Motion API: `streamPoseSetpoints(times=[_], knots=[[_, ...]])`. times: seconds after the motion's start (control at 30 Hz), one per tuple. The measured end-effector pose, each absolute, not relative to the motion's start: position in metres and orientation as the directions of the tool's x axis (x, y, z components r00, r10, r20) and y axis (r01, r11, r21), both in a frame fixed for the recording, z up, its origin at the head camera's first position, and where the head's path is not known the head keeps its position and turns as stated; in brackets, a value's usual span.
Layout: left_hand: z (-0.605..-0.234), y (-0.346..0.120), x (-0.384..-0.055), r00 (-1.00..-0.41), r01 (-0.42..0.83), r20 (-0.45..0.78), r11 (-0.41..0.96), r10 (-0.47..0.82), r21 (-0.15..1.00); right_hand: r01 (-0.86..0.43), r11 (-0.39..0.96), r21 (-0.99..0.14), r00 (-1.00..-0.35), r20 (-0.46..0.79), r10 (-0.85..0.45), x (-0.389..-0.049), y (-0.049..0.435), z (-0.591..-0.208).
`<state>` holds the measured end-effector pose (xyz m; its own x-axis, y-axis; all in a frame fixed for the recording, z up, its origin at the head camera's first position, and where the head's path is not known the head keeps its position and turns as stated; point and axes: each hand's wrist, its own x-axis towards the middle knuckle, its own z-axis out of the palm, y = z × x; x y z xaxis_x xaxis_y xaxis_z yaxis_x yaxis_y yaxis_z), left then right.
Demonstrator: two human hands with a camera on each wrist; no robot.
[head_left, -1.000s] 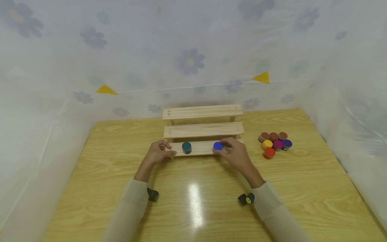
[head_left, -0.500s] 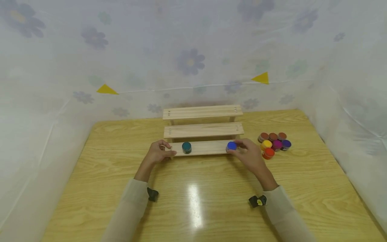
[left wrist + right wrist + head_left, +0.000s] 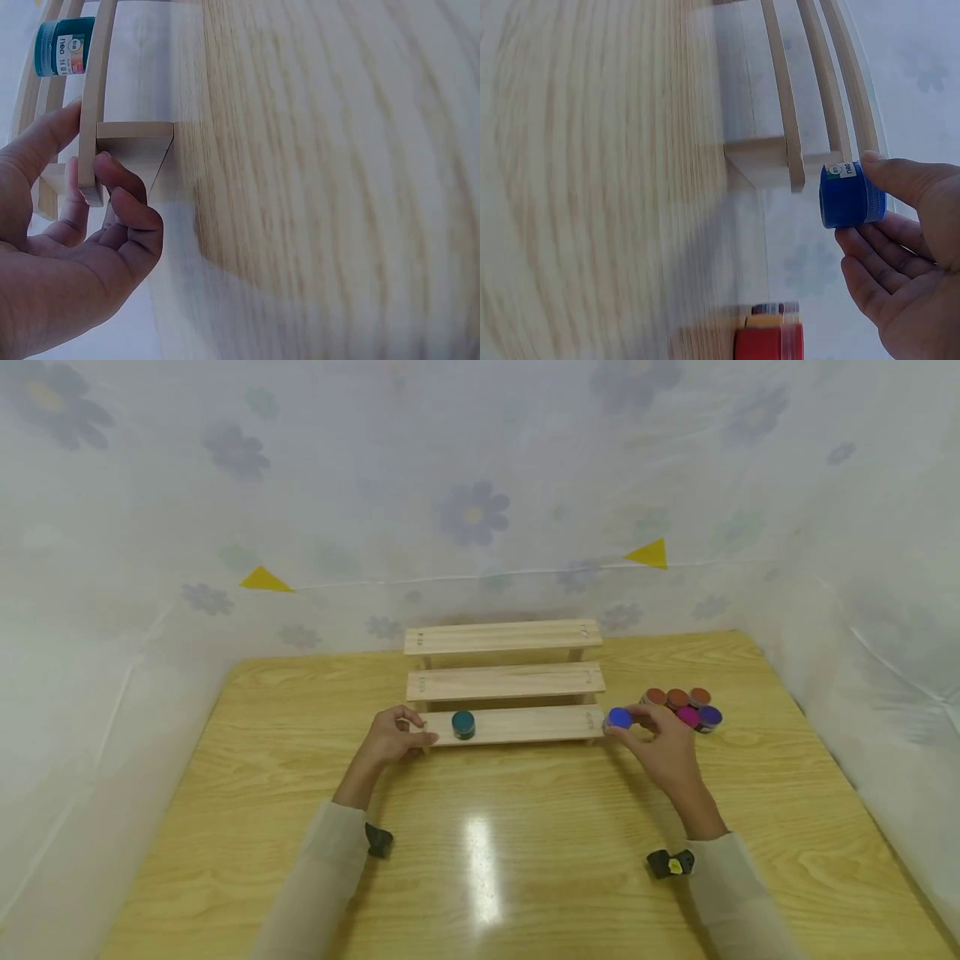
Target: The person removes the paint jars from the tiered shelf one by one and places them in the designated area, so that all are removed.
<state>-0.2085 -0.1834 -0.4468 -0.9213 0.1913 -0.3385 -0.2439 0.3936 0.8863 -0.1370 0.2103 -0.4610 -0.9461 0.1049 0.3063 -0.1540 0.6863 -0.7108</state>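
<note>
A wooden three-step rack [image 3: 517, 725] stands on the table. My left hand [image 3: 392, 737] grips the left end of its lowest step, the thumb on top and fingers curled beneath, as the left wrist view [image 3: 97, 217] shows. On that step, near the left end, sits a teal paint jar [image 3: 463, 724], its label visible in the left wrist view. My right hand [image 3: 663, 747] pinches a blue paint jar [image 3: 844, 196] between thumb and fingers. That jar is held just off the right end of the lowest step, above the table.
Several paint jars cluster on the table right of the rack, among them brown [image 3: 677, 698], magenta [image 3: 687, 717] and purple [image 3: 709, 718] ones. A red jar [image 3: 769, 343] shows in the right wrist view. A floral curtain [image 3: 480, 518] closes off the back.
My right hand has carried the blue jar rightward along the lowest step and past its right end. My left hand and the teal jar have stayed in place.
</note>
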Motion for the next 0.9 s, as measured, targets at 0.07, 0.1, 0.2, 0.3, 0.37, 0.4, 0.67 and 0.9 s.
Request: streamPoseSetpoints(times=[0.07,0.1,0.2,0.3,0.37,0.4,0.67,0.9], knots=[[-0.440,-0.182,-0.206,-0.921,-0.233,-0.332,0.396,0.203,0.888,-0.143,0.695,-0.705,-0.942,0.313,0.124,-0.136,0.217,-0.461],[-0.438,-0.181,-0.204,-0.922,-0.227,-0.328,0.398,0.208,0.889,-0.133,0.699,-0.703,-0.940,0.312,0.136,-0.135,0.220,-0.461],[-0.442,-0.182,-0.206,-0.922,-0.224,-0.325,0.397,0.208,0.890,-0.096,0.714,-0.693,-0.936,0.306,0.171,-0.132,0.230,-0.460],[-0.453,-0.185,-0.210,-0.926,-0.223,-0.320,0.395,0.199,0.891,-0.065,0.728,-0.683,-0.930,0.306,0.203,-0.129,0.239,-0.460],[-0.458,-0.186,-0.212,-0.929,-0.223,-0.317,0.396,0.189,0.891,-0.052,0.729,-0.683,-0.926,0.306,0.221,-0.127,0.245,-0.460],[-0.460,-0.187,-0.213,-0.931,-0.220,-0.314,0.398,0.187,0.891,-0.046,0.723,-0.690,-0.925,0.303,0.230,-0.126,0.248,-0.460],[-0.463,-0.186,-0.213,-0.939,-0.220,-0.303,0.393,0.162,0.893,0.004,0.706,-0.708,-0.914,0.284,0.290,-0.119,0.267,-0.459],[-0.464,-0.185,-0.213,-0.940,-0.222,-0.303,0.393,0.157,0.892,0.096,0.693,-0.714,-0.910,0.219,0.352,-0.116,0.275,-0.460]])
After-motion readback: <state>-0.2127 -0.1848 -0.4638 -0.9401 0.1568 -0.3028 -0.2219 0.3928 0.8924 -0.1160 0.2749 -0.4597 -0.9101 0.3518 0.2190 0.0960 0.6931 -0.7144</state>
